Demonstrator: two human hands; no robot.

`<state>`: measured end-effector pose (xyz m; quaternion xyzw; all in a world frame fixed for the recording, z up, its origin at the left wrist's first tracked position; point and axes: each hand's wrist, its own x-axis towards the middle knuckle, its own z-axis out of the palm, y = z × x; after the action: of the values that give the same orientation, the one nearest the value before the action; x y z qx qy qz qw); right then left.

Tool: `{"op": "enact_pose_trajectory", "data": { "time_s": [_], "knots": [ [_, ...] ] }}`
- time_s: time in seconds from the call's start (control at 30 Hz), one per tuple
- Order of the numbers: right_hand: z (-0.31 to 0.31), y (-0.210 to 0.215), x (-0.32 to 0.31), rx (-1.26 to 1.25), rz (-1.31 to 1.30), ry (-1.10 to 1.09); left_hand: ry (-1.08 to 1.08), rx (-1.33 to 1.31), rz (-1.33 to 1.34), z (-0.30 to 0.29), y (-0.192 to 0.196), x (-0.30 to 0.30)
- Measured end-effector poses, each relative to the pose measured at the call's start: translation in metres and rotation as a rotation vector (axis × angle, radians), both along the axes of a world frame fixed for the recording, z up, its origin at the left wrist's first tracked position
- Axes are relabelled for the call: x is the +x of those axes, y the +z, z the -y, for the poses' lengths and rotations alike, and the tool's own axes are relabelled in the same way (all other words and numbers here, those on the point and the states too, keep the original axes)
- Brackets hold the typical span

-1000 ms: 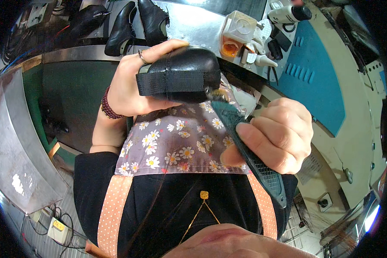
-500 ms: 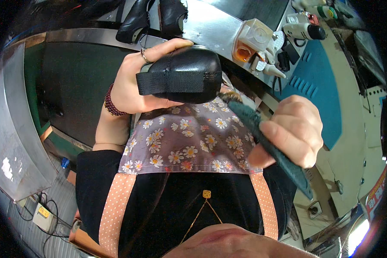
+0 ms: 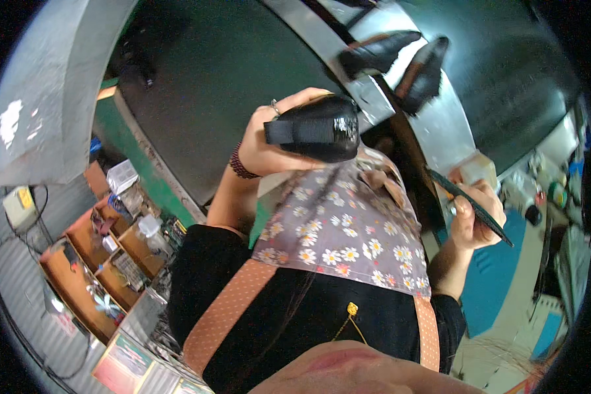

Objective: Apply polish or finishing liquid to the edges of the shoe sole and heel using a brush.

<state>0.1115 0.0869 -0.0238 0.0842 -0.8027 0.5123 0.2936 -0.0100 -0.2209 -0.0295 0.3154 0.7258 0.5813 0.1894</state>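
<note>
**Blk shoe point(image 3: 328, 128) in L hand point(image 3: 259, 146), brush point(image 3: 482, 214) in R hand point(image 3: 474, 220), well apart**

L hand closed round shoe's near end, thumb/fingers on opp. sides; glossy end points R. Wide ribbed strap point(image 3: 302, 133) runs along the side facing cam. Shoe is up in front of chest, just beyond top of apron point(image 3: 348, 230) (floral, grey). Ring on L hand, beaded bracelet point(image 3: 241, 164) at wrist.

R hand gripping dk green brush approx mid-length, thumb on near side; brush tilted, upper end twd bench, lower end twd R. Bristles can't be made out. Clear plastic container point(image 3: 477, 165) just past R hand; can't tell if brush touches it.

Metal bench point(image 3: 454, 134) beyond, w/ 2 dk shoes point(image 3: 379, 55) side by side, slightly blurred. Blue panel point(image 3: 505, 262) below R hand in view. Lower L: orange-brown box point(image 3: 79, 289) w/ compartments, small items inside.
</note>
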Motion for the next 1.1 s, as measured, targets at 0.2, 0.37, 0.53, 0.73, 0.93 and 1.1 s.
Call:
{"op": "enact_pose_trajectory", "data": {
  "time_s": [0.2,0.37,0.53,0.73,0.93,1.1],
  "knots": [
    [0.003,-0.001,-0.013,0.047,0.174,0.045,0.607,0.04,0.264,0.071,-0.066,-0.026],
    [0.005,0.004,-0.011,0.124,0.523,-0.013,1.034,-0.465,0.048,0.164,-0.131,-0.128],
    [0.003,0.016,-0.004,0.178,0.659,-0.061,1.061,-0.997,0.119,0.252,-0.129,-0.232],
    [0.01,0.029,-0.002,0.272,0.727,-0.105,1.268,-1.452,-0.013,0.274,-0.193,-0.237],
    [0.001,0.033,0.003,0.302,0.756,-0.056,1.0,-1.5,0.219,0.269,-0.258,-0.22],
    [-0.016,0.016,0.026,0.218,0.658,-0.127,0.827,-1.605,-0.04,0.161,-0.243,-0.204]
  ]
}}
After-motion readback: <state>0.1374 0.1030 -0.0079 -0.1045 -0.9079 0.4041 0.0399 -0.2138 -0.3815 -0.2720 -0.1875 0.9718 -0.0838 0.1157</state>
